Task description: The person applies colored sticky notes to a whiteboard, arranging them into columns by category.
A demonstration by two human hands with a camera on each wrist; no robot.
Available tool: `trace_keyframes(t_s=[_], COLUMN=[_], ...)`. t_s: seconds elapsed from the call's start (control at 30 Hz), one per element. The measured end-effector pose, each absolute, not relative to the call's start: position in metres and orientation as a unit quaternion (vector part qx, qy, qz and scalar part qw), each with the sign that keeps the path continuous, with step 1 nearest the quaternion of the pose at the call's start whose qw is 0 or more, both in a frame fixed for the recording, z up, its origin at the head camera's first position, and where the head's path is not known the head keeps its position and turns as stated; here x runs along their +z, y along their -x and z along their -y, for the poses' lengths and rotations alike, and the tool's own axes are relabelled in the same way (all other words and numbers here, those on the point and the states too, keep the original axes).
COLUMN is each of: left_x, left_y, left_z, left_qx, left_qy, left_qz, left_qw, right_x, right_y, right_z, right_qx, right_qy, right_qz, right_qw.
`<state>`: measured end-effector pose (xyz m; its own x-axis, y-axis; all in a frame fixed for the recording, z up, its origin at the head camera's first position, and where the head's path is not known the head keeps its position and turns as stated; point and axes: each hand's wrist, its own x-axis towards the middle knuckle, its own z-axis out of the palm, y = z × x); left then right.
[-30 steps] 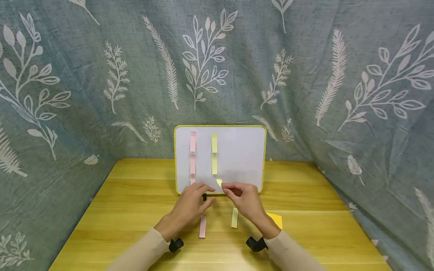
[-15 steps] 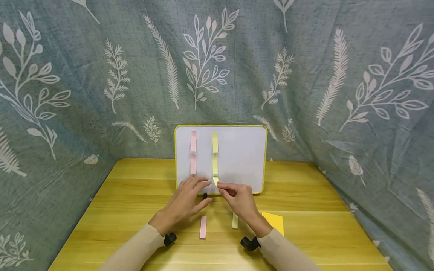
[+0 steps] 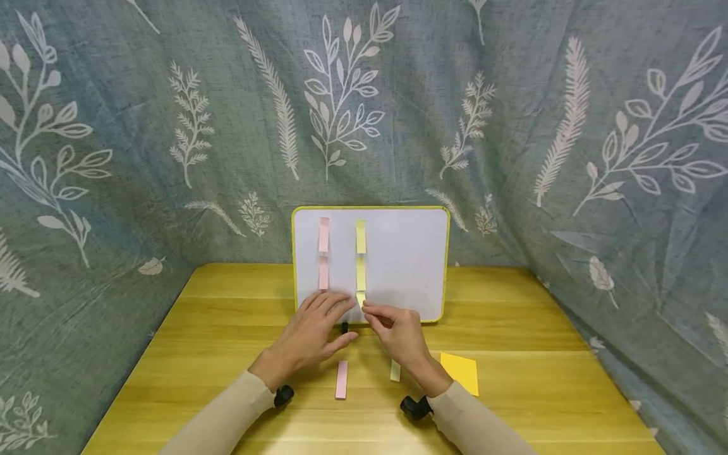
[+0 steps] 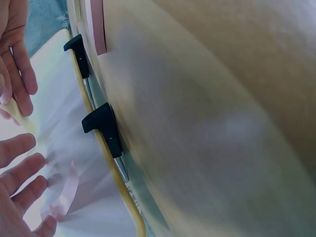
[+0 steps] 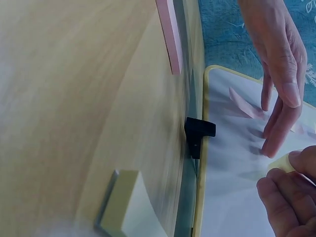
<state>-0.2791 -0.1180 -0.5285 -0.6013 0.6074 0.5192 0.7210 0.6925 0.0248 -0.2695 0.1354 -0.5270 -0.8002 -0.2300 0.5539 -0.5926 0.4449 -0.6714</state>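
Note:
My right hand (image 3: 400, 332) pinches a pale yellow sticky note strip (image 3: 361, 298) between thumb and forefinger, against the lower middle of a small whiteboard (image 3: 404, 253) with a yellow rim. In the right wrist view the strip (image 5: 280, 164) bends out from the fingertips. My left hand (image 3: 309, 328) is spread just left of it, fingertips at the board and holding nothing. Above the strip, two yellow strips (image 3: 361, 273) hang in a column. Two pink strips (image 3: 323, 272) form a column to the left; a lower pink strip (image 4: 66, 195) shows beneath my left fingers in the left wrist view.
On the wooden table (image 3: 227, 297) lie a pad of pink strips (image 3: 341, 380), a pad of pale yellow strips (image 5: 131, 207) partly behind my right wrist, and an orange-yellow square of paper (image 3: 461, 374). Black clip feet (image 4: 103, 123) support the board's lower edge. A patterned curtain (image 3: 227, 126) surrounds the table.
My right hand has moved left and slightly up, bringing the yellow strip under the yellow column. My left hand has shifted slightly left and up the board, with its fingers spread more.

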Motion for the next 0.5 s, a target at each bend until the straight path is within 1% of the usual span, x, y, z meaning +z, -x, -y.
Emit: trace_keyframes(t_s=[0.5], left_x=[-0.5251], left_y=[0.2798], left_z=[0.1147], left_qx=[-0.100], left_qy=[0.377], left_qz=[0.893], left_qw=[0.226], right_x=[-0.5286], right_y=[0.2730], right_z=[-0.1325], right_qx=[0.462], right_qy=[-0.235], right_qz=[0.836], right_qw=[0.181])
